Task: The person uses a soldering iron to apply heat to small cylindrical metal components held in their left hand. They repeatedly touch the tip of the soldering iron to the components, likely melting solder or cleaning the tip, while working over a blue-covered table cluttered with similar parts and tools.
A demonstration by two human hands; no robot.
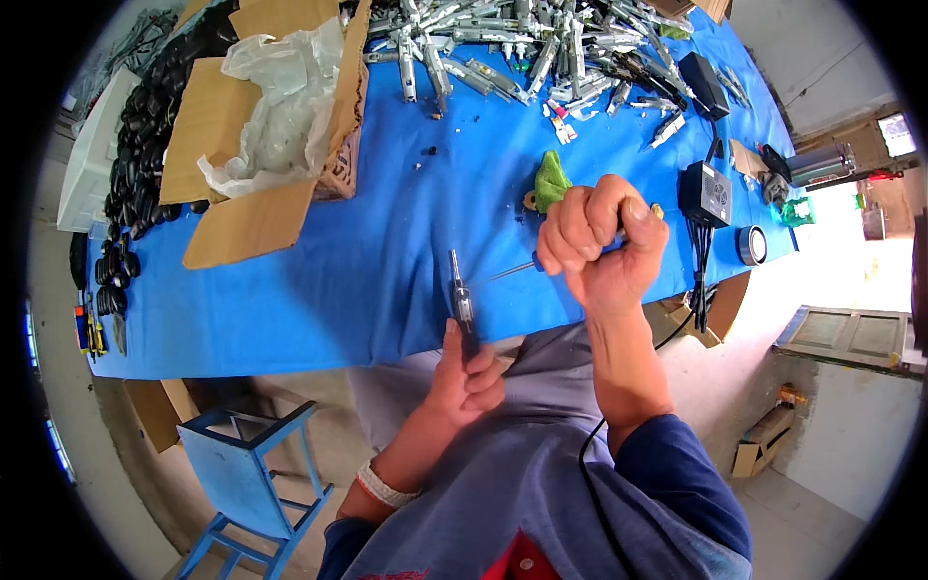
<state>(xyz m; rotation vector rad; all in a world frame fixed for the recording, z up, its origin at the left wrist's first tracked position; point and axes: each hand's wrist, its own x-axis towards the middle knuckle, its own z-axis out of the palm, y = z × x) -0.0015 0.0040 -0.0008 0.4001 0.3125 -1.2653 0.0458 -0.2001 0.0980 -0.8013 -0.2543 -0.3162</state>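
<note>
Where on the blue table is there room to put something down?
The blue table is bare in the middle, between the cardboard box and the green cloth, down to the near edge. It is crowded along the far edge with metal parts, and on the left with black pieces.

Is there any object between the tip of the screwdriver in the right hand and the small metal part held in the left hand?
Nothing visible stands between them. The screwdriver in the right hand points left at the metal part held upright by the left hand. Behind the short gap between them only the blue table cover shows.
</note>
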